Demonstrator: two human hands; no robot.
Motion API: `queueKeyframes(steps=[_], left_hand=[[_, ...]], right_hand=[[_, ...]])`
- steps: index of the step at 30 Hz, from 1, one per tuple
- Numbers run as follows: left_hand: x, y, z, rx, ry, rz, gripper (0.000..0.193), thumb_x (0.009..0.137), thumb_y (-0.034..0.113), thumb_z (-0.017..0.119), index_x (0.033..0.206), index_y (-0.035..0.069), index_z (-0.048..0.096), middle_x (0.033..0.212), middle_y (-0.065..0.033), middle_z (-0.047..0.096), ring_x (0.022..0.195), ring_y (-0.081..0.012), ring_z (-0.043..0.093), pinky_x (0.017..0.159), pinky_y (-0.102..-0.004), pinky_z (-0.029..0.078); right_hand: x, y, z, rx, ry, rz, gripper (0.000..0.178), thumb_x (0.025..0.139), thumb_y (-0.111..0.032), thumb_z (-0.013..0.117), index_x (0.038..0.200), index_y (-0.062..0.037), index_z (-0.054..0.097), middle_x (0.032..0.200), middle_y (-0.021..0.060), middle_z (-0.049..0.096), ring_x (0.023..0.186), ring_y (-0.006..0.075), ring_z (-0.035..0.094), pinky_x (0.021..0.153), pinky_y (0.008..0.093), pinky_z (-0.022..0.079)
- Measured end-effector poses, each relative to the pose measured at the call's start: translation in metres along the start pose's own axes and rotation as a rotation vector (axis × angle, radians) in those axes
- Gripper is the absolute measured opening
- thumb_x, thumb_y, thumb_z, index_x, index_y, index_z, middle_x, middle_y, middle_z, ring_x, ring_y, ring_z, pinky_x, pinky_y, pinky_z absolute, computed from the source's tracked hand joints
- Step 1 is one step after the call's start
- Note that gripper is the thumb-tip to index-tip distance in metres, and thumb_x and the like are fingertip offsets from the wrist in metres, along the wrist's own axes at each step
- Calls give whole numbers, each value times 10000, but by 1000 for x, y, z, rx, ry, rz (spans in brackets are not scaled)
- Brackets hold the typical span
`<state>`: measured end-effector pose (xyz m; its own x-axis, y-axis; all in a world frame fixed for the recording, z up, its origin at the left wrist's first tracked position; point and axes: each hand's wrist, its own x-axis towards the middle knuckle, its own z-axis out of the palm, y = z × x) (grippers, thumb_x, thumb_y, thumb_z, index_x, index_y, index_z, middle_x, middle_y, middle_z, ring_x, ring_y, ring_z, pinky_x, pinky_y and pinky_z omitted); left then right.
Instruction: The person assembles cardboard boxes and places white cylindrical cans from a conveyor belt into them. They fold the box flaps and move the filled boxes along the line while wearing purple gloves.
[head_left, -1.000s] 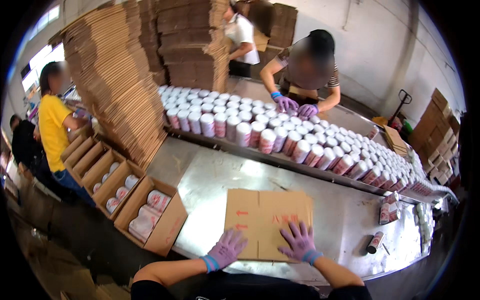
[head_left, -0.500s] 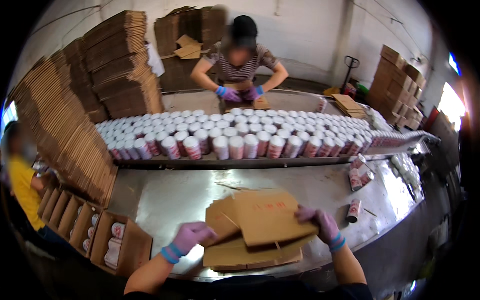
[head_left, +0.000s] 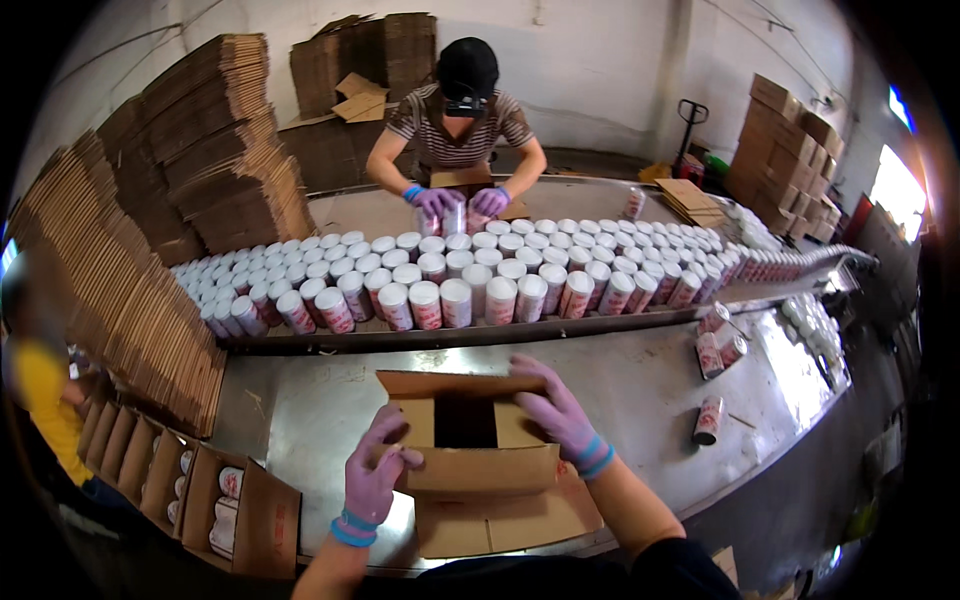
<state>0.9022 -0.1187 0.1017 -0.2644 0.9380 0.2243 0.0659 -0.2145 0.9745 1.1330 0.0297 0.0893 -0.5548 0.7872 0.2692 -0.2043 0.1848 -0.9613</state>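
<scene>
An opened cardboard box [head_left: 480, 472] stands in front of me with its top flaps spread and its inside dark. My left hand [head_left: 372, 468], in a purple glove, holds its left side with curved fingers by the near flap's corner. On the other side, my right hand [head_left: 560, 415] grips the right flap, its upper fingers reaching toward the far flap. Flat brown cardboard [head_left: 510, 525] lies below the box on the near side. Both wrists wear blue bands. The fingertips behind the cardboard are partly hidden.
Rows of white-lidded cans [head_left: 455, 300] fill a raised conveyor across the metal table [head_left: 330, 400]. Loose cans [head_left: 708, 420] lie at right. Flattened cartons [head_left: 130, 290] stack up at left, above filled boxes [head_left: 270, 520]. A co-worker [head_left: 465, 130] handles cans opposite; another person [head_left: 45, 400] stands left.
The flat, folded carton in my hands has been opened out into a box shape. My left hand has moved up to its side, and my right hand inward. The co-worker opposite now holds cans.
</scene>
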Motion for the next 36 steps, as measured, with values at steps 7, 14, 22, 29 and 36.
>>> queueKeyframes(steps=[7, 14, 22, 29, 36], left_hand=[[-13, 1, 34, 277, 109, -104, 697, 860, 91, 567, 1441, -21, 198, 1373, -175, 375, 1146, -218, 493, 916, -326, 471], [9, 38, 26, -232, -159, -395, 941, 798, 51, 675, 1465, -12, 13, 1491, -187, 227, 1358, -278, 291, 1098, -390, 287], [-10, -61, -74, 116, -694, -1234, 472, 912, 181, 567, 1353, 62, 450, 1172, -73, 593, 1026, -198, 576, 898, -347, 472], [262, -77, 31, 990, -281, 439, 657, 775, 282, 687, 1338, 44, 445, 1377, -175, 415, 1276, -364, 381, 1052, -454, 325], [281, -163, 60, 1650, -112, 751, 729, 694, 235, 686, 1345, 44, 420, 1300, -138, 436, 1163, -337, 400, 1006, -479, 329]], right_hand=[[-75, -6, -64, -142, -275, -166, 320, 976, -249, 457, 1217, -64, 558, 1391, 174, 390, 1336, 336, 315, 1071, 401, 291], [-58, -62, -56, -545, -455, -135, 364, 902, -210, 577, 1256, -130, 556, 1163, 85, 546, 1195, 278, 476, 988, 399, 409], [-39, -21, -62, -187, -952, 130, 415, 950, -218, 442, 1353, -120, 472, 1154, 137, 614, 1042, 274, 594, 901, 380, 469], [206, 80, -103, -1344, -256, -451, 797, 729, -542, 653, 1368, -140, 398, 1384, 168, 401, 1280, 387, 361, 1007, 571, 307], [217, 133, -91, -1518, -337, -389, 913, 632, -548, 708, 1347, -78, 388, 1284, 77, 467, 1142, 266, 463, 887, 458, 407]])
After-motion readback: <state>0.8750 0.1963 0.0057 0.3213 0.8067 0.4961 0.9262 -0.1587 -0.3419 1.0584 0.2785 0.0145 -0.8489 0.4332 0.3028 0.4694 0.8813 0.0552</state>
